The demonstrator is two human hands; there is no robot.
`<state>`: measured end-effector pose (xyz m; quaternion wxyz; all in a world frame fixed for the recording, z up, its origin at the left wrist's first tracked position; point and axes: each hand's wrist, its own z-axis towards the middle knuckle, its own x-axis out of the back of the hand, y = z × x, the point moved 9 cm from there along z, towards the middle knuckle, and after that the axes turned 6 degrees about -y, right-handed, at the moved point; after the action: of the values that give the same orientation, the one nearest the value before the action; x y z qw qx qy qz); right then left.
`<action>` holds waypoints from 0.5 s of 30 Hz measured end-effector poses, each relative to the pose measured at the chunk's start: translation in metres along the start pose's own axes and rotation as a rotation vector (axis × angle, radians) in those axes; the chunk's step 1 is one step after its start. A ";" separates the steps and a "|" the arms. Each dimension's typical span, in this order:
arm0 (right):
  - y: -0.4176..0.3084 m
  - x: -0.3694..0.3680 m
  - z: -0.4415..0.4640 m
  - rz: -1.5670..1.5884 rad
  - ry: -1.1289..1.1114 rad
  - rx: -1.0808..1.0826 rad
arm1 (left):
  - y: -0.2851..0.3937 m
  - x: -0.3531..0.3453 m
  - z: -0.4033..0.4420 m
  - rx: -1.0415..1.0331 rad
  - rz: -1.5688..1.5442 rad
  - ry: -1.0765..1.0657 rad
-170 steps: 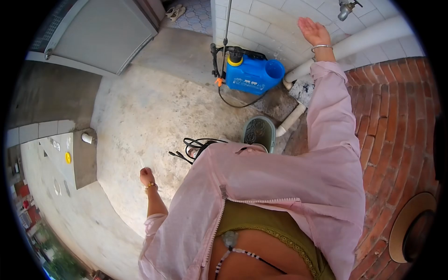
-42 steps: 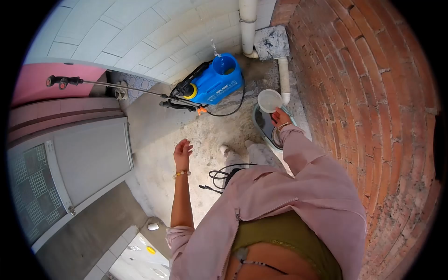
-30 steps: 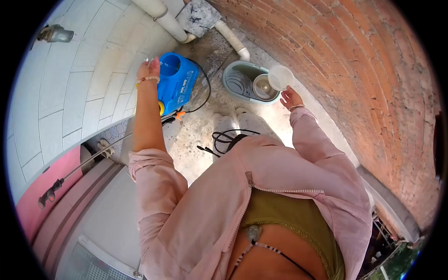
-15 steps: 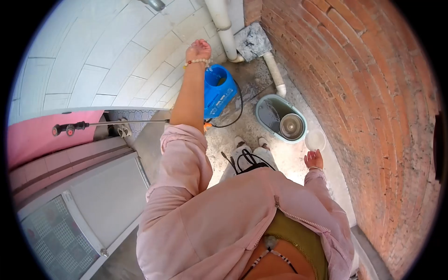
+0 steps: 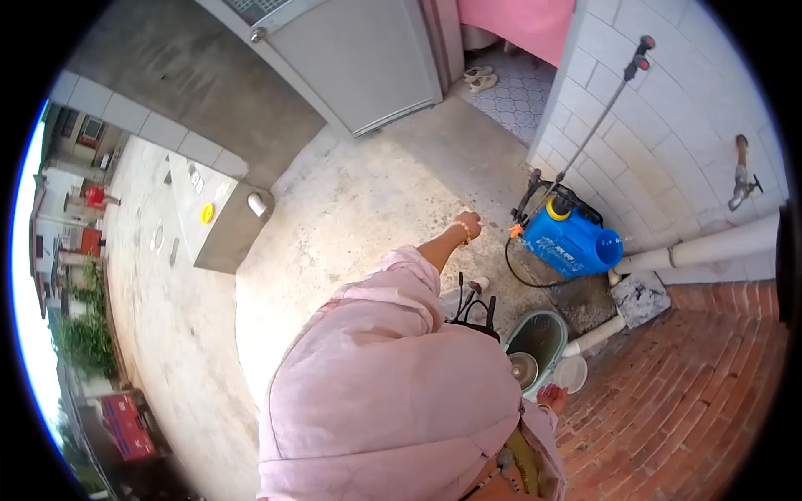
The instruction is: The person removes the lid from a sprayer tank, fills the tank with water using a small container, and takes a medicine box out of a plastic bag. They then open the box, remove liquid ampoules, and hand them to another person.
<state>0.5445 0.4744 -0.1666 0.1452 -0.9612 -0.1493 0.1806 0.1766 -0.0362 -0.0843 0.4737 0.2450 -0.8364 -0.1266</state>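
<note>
My left hand (image 5: 469, 224) is over the concrete floor, fingers curled in, a beaded bracelet at the wrist. Nothing shows in it. Right of it stands a blue backpack sprayer (image 5: 570, 240) with an open top, its long spray wand (image 5: 598, 125) leaning up along the tiled wall. At the lower right, my right hand (image 5: 552, 398) has its fingers at the edge of a whitish translucent plastic bowl (image 5: 571, 374) and appears to hold it; part of the grip is hidden. Beside the bowl is a grey-green tub (image 5: 547, 327) of dark water, with a round metal basin (image 5: 524, 370) in it.
A wall tap (image 5: 742, 179) and a white drainpipe (image 5: 710, 249) are at the right, above a brick wall (image 5: 668, 384). A grey door (image 5: 359, 63) stands at the top, near a doorway with a pink curtain (image 5: 522, 25). On the left is a concrete block (image 5: 205, 213).
My view has swung left, bringing the courtyard and tap into sight. My left hand has come away from the sprayer's open top and is lower, over the floor. The bowl remains at my right hand.
</note>
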 end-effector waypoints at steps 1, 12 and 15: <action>-0.002 -0.017 0.005 -0.114 -0.035 -0.068 | -0.074 0.009 -0.055 0.232 -0.076 -0.080; 0.104 -0.202 0.058 -0.780 -0.392 -0.144 | -0.533 -0.134 -0.725 1.533 -0.755 0.628; 0.200 -0.243 0.020 -0.789 -0.468 -0.164 | -0.548 -0.205 -0.773 1.399 -0.427 0.090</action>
<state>0.3678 0.2138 -0.1773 0.0888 -0.7727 -0.5461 0.3111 1.0842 -0.3767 -0.0761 0.2055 0.6527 -0.6354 0.3578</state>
